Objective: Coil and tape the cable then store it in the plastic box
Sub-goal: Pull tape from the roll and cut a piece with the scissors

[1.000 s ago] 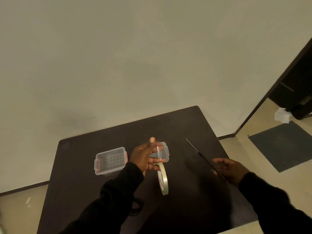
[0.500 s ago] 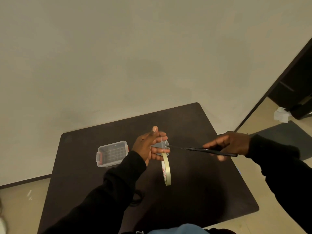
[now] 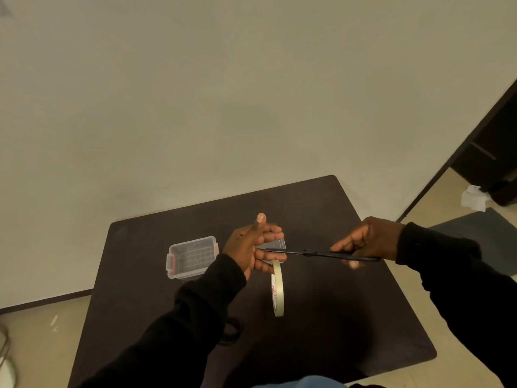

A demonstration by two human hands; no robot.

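My left hand [image 3: 253,246] is raised over the dark table [image 3: 321,317], thumb up, with a strip of tape held in its fingers. The cream tape roll [image 3: 277,288] hangs below those fingers. My right hand [image 3: 369,240] grips black scissors [image 3: 321,253], whose blades reach the left hand's fingers just above the roll. A clear plastic box [image 3: 193,256] with red latches stands open on the table left of my left hand. Its clear lid [image 3: 275,243] lies behind the fingers, mostly hidden. A dark loop of cable [image 3: 230,331] shows under my left sleeve.
The table stands against a pale wall. To the right, a dark door frame [image 3: 458,155], a dark floor mat [image 3: 486,236] and crumpled white paper [image 3: 474,198] lie on the tiled floor.
My right hand lifted the scissors from the table's right side and brought the blades leftwards to my left hand's fingers. My left hand with the tape rose slightly.
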